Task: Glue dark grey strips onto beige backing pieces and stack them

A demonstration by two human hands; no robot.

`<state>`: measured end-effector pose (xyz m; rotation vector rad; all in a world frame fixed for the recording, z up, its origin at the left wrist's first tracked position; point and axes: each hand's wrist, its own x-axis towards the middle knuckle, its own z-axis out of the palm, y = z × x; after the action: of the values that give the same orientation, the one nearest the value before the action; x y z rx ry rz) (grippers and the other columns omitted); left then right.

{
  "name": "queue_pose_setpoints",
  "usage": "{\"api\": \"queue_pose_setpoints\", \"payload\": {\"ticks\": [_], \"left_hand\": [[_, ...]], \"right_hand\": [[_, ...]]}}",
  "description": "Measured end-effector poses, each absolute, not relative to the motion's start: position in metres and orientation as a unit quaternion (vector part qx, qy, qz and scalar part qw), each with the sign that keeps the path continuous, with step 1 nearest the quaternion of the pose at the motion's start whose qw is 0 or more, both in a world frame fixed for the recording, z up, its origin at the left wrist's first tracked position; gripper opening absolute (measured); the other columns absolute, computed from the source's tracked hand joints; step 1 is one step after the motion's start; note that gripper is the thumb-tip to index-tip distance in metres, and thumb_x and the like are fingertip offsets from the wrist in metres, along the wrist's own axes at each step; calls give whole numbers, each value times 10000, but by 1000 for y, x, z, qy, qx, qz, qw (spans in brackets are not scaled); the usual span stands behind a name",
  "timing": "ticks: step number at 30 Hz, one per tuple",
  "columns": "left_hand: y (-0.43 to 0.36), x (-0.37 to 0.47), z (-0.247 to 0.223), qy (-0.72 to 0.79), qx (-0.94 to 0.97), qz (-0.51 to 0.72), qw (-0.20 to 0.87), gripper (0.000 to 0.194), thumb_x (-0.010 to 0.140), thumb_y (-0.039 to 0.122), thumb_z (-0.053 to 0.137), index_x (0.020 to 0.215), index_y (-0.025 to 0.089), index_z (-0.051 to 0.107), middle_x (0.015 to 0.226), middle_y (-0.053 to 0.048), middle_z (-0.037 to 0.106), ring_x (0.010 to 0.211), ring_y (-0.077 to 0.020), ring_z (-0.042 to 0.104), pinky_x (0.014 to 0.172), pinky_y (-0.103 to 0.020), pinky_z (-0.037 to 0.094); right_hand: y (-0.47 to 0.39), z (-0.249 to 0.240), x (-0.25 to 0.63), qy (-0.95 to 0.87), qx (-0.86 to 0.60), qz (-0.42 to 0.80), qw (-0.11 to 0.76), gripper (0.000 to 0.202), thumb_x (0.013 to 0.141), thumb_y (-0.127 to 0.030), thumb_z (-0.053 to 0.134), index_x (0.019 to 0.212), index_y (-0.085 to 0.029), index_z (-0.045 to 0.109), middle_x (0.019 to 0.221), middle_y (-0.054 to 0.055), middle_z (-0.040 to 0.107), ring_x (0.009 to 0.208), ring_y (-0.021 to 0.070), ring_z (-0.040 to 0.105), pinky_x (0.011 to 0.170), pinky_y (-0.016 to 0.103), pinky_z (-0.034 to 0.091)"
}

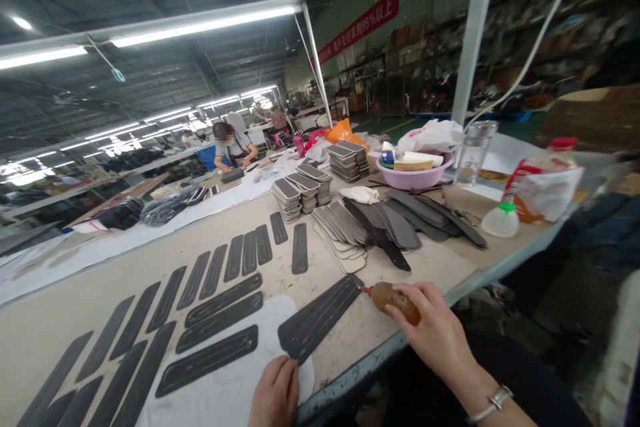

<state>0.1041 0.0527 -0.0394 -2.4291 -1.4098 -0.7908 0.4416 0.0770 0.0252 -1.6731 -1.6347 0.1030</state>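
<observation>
My right hand [436,328] is wrapped round a squeeze bottle [387,298] of amber liquid, lying tilted in the grip. Its red nozzle touches or hovers just over the far end of a dark grey strip [327,317], where wet-looking lines run along the surface. At the strip's near corner, the fingers of my left hand [275,390] are closed on its edge. That strip overlaps another dark piece, partly on a white sheet [300,303]. To the left, several similar dark strips [207,360] lie spread in rows, many with shiny streaks.
Behind the strips stand stacked pale-edged pieces [303,190]. Loose dark pieces [400,217] lie nearby. A lilac basin [413,178], a glass [474,153], a small green-capped bottle [501,219] and a larger red-capped bottle [540,180] line the right side. A co-worker [234,147] sits farther back.
</observation>
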Motion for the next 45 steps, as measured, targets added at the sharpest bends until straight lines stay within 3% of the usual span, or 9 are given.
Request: {"api": "queue_pose_setpoints", "payload": {"ticks": [8, 13, 23, 28, 33, 38, 45], "left_hand": [[42, 117, -25, -541, -801, -256, 19, 169, 853, 154, 448, 930, 174, 596, 901, -74, 608, 853, -177, 579, 801, -325, 517], [41, 117, -26, -551, -795, -255, 3, 162, 849, 140, 456, 936, 174, 588, 903, -69, 600, 852, -174, 565, 795, -320, 506], [43, 118, -21, -548, -793, -265, -23, 152, 843, 131, 460, 914, 166, 589, 889, -70, 590, 847, -170, 553, 810, -312, 490], [44, 119, -22, -560, -783, -269, -35, 141, 822, 123, 459, 836, 172, 591, 822, -65, 585, 794, -177, 554, 754, -313, 490], [46, 118, -16, -566, -766, -297, -71, 137, 793, 118, 460, 781, 185, 579, 782, -47, 573, 753, -163, 562, 714, -284, 475], [55, 116, 5, -571, -756, -293, -127, 117, 785, 149, 473, 715, 184, 560, 725, -20, 554, 651, -131, 542, 585, -234, 439], [60, 103, 52, -558, -764, -295, -135, 101, 791, 180, 494, 711, 181, 555, 742, -16, 539, 621, -109, 524, 533, -210, 424]], "right_hand": [[62, 32, 402, -696, -515, 175, 470, 293, 784, -337, 600, 1051, -248, 519, 983, 53, 515, 889, 198, 543, 781, 333, 479], [56, 29, 367, -723, -476, 246, 436, 290, 789, -291, 589, 1068, -248, 524, 987, 60, 501, 885, 192, 542, 783, 325, 483], [52, 34, 359, -738, -487, 266, 384, 303, 771, -254, 592, 1070, -267, 544, 977, 45, 513, 851, 179, 557, 770, 317, 488], [65, 24, 387, -670, -521, 226, 478, 310, 740, -358, 632, 1018, -239, 564, 973, 54, 563, 887, 210, 561, 792, 346, 476], [79, 22, 409, -515, -557, 297, 580, 380, 697, -429, 660, 995, -221, 548, 1020, 50, 577, 905, 208, 566, 830, 357, 455], [83, 23, 418, -402, -511, 386, 654, 410, 666, -399, 698, 1004, -227, 543, 1018, 38, 580, 869, 182, 565, 772, 310, 471], [85, 25, 428, -281, -445, 464, 712, 465, 636, -334, 733, 1045, -234, 534, 950, 10, 588, 801, 151, 573, 683, 270, 502]]}}
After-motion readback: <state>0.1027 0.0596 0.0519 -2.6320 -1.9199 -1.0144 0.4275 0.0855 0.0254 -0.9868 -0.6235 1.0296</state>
